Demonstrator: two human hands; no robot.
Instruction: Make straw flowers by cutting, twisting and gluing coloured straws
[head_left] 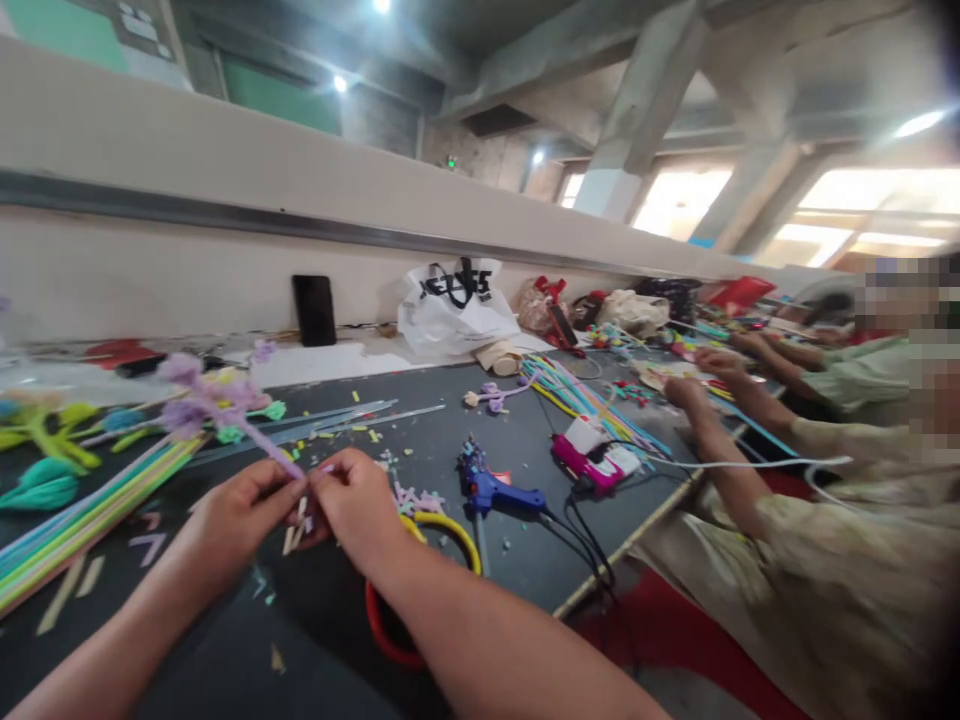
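A purple pipe-cleaner flower (217, 400) with a fuzzy stem slants down into my fingers. My left hand (236, 510) pinches the stem close to its lower end. Right beside it, my right hand (360, 505) has thumb and fingers closed at the same stem end; the exact contact is partly hidden. Short cream and purple pieces (294, 535) show beneath my fingertips. Below my right forearm lie scissors with red and yellow handles (457, 530), partly covered by the arm. A blue glue gun (491, 488) rests to the right of my hands.
Bundled pastel pipe cleaners (112, 510) lie at left, more (592, 395) at centre right. A pink glue gun (589, 465) trails cords over the table edge. A phone (314, 310) and white bag (454, 310) stand along the back. Co-workers' hands (690, 395) work at right.
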